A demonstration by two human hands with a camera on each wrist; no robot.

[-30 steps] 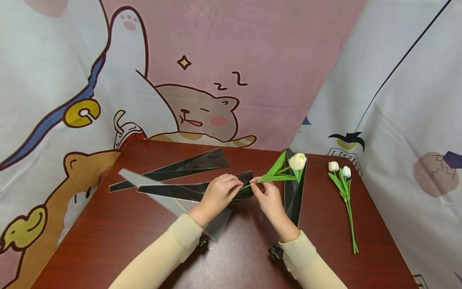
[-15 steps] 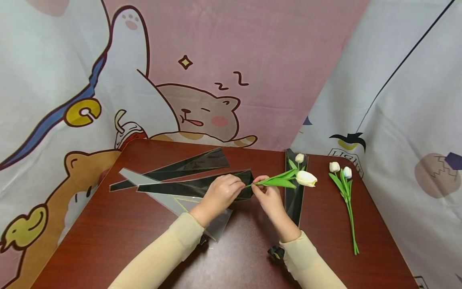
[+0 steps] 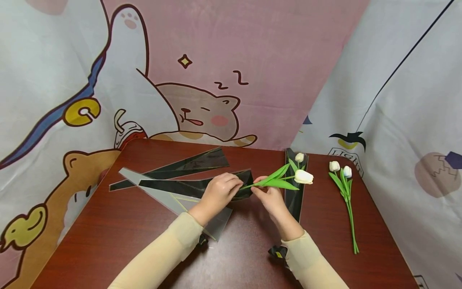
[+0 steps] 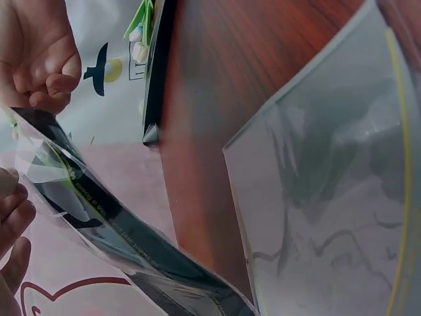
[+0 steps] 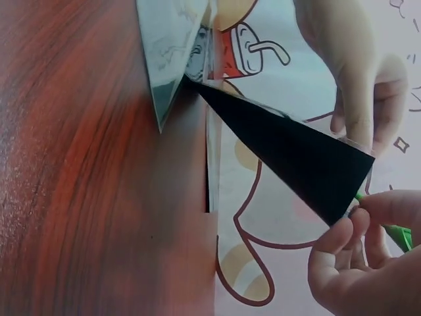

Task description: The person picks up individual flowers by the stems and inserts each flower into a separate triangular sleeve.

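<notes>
My left hand grips a black flower sleeve with a clear front near its wide end. In the left wrist view the sleeve slants down from the fingers. My right hand pinches the green stem of a white tulip at the sleeve's mouth. The tulip's head and leaves point right, outside the sleeve; its stem runs in at the opening. In the right wrist view the sleeve's dark back shows, with my right fingers at its corner and some green beside them.
Another black sleeve and a greyish clear sleeve lie on the brown table at left. A black sleeve with a small white tulip lies behind my right hand. Two pale tulips lie far right.
The tulip has swung from pointing up and right to pointing right, uncovering the small tulip behind. Lately its head has shifted slightly left, towards the sleeve. Both hands stay nearly in place.
</notes>
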